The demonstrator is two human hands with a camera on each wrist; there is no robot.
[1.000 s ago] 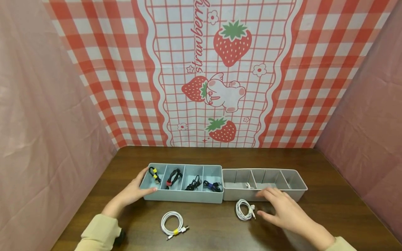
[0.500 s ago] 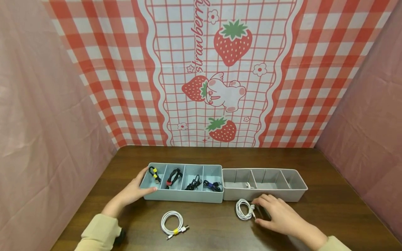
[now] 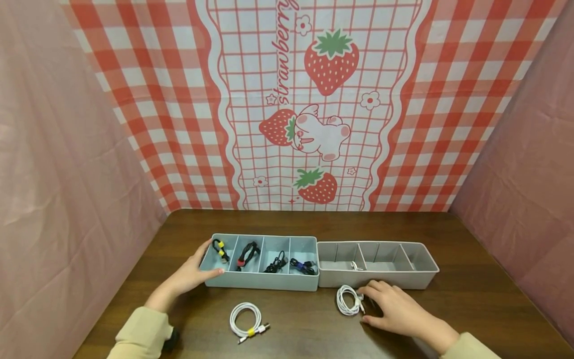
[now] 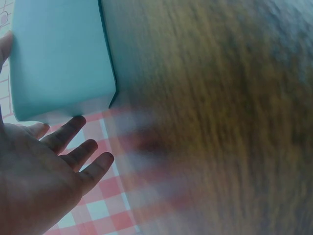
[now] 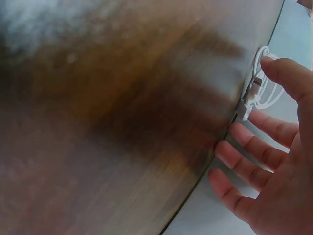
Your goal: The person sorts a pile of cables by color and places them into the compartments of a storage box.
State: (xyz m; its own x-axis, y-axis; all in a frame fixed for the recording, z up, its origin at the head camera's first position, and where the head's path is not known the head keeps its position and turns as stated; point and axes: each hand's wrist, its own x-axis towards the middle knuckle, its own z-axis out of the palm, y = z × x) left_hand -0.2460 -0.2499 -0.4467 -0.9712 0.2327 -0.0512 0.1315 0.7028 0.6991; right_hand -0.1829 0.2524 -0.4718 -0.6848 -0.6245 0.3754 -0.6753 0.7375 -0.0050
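Observation:
My left hand [image 3: 187,275] rests at the left end of a light-blue divided box [image 3: 262,281], thumb at its front and fingers by its end. Those fingers [image 4: 78,155] look straight and spread in the left wrist view. On the table's right side, my right hand [image 3: 393,309] has thumb and index finger around the plug end of a coiled white cable [image 3: 345,301]. In the right wrist view, the thumb overlaps the cable's plugs [image 5: 253,93] and the index fingertip is close to them; the other fingers are extended. A firm pinch does not show.
Black cables [image 3: 275,263] with coloured ties lie in the blue box's compartments. A grey divided box [image 3: 376,278] stands against its right end, with a small white item [image 3: 356,265] inside. Another coiled white cable [image 3: 245,320] with a yellow tie lies on the wooden table [image 3: 296,324] in front.
My right hand has come down and left to the coiled white cable, its thumb and index finger now at the plug end. My left hand has stayed at the blue box.

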